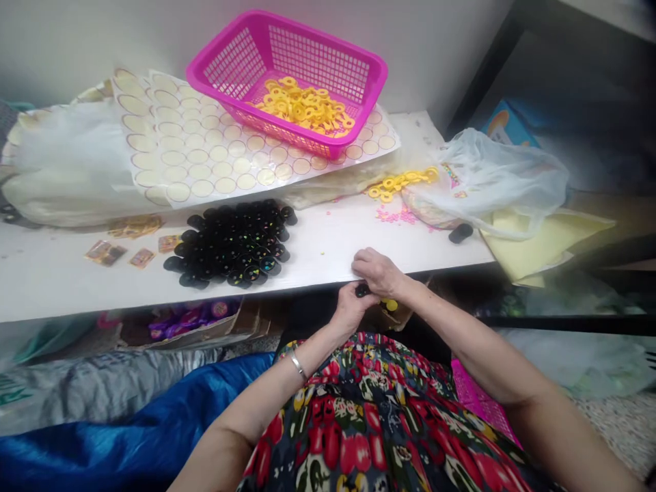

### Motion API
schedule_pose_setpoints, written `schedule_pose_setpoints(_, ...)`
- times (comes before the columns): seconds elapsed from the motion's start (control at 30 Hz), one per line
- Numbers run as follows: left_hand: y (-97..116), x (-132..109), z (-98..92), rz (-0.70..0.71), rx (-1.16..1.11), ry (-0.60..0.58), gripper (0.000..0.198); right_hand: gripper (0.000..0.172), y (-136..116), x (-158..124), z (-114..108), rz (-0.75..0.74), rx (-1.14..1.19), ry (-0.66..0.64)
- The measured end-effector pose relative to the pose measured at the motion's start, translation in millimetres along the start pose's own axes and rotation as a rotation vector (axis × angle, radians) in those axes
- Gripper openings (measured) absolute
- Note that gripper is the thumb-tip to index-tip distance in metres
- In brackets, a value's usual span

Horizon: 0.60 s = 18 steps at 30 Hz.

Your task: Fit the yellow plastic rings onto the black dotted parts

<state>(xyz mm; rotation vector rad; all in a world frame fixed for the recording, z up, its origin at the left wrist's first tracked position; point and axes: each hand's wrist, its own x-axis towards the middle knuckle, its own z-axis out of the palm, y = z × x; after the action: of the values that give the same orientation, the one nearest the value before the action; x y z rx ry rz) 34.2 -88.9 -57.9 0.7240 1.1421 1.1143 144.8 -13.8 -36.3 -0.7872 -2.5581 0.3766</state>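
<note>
Just past the table's front edge, my left hand [350, 309] is closed round a small black plastic cup [363, 290]. My right hand [380, 275] is right above it, fingers curled in over the edge; whatever they pinch, if anything, is too small to make out. Left of the hands, a tight cluster of similar black cups [230, 239] stands on the white table [328, 239], some showing bright coloured bits inside. A single black cup [460, 233] lies on its side to the right. Scattered pink bits [396, 214] and yellow ring pieces [402, 183] lie beyond my right hand.
A pink basket [379, 72] with yellow ring pieces rests on sheets of oval stickers [205, 160] at the back. Right stands a translucent plastic bag [505, 171] by yellow paper [548, 239]. Small packets [142, 257] lie left. Below the table are a cardboard box [240, 321] and yellow discs [391, 305].
</note>
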Motion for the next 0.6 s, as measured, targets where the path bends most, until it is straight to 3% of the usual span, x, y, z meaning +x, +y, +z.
schedule_pose_setpoints(0.1,-4,6,5.7,0.055,-0.052,0.141,0.024,0.016,-6,-9,0,-0.02,0.018,0.053)
schedule_pose_setpoints(0.2,-10,10,4.8,0.066,-0.035,0.196,0.018,0.021,-16,-16,2,-0.06,-0.008,0.096)
schedule_pose_setpoints(0.4,-20,15,-2.6,0.092,0.052,0.209,0.006,0.031,-32,-25,2,-0.149,-0.066,0.131)
schedule_pose_setpoints(0.6,-21,15,-5.2,0.11,0.061,0.173,0.006,0.025,-33,-27,5,-0.117,0.143,0.204)
